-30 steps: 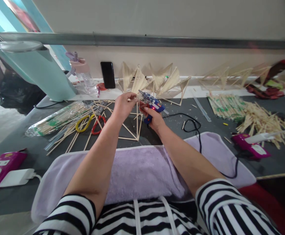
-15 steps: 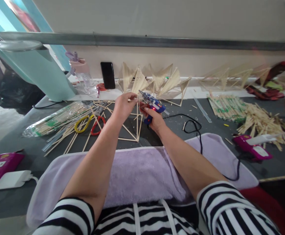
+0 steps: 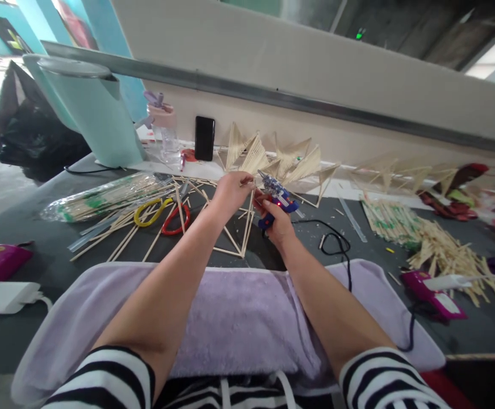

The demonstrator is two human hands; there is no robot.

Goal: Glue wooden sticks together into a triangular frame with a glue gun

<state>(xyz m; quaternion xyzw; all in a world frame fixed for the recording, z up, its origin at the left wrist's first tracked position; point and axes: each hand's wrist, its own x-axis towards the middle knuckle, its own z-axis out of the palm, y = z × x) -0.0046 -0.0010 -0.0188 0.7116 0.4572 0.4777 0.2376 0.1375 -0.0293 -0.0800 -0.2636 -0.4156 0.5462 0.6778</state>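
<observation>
In my right hand point(image 3: 276, 220) is a blue hot glue gun point(image 3: 282, 200) with a red light, its nozzle pointing up and left. My left hand point(image 3: 233, 192) is closed in a pinch at the top of a wooden stick frame point(image 3: 242, 253), close to the nozzle. The fingertips partly hide the stick between them. Right-hand fingers also come near the frame's upright sticks. The frame stands on the dark table, its lower corner towards me. Scissors with yellow and red handles point(image 3: 175, 220) lie left of the frame, partly under loose sticks.
Several finished stick structures point(image 3: 256, 153) stand along the wall beside a phone point(image 3: 205, 138) and bottle point(image 3: 166, 130). Bagged sticks point(image 3: 103, 199) lie left; a loose stick pile point(image 3: 447, 250) lies right. A black cord point(image 3: 336, 245) trails from the glue gun across a purple towel point(image 3: 247, 318).
The head view has tilted and shifted, so the scene sits lower and slanted. Both hands keep nearly the same pose at the frame, with the glue gun still held.
</observation>
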